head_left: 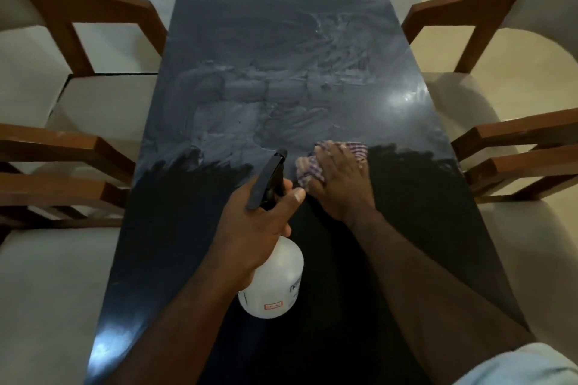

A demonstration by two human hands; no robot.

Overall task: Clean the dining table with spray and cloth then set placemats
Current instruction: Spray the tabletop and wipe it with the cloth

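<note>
At frame centre: one dark counter (219, 78), smeared streaks across upper half, lower half plain dark. One spray bottle (275, 281), white body, black trigger head, lower centre, tilted; left hand (259, 222) wrapped round its neck, thumb across front. One checked cloth (356, 150), centre right, lying on counter; right hand (341, 184) flat on it, fingers extended, pressing. Four chairs (78, 25): two along left edge, two along right edge.

Bare forearms, pale blue sleeve (525, 366)
</note>
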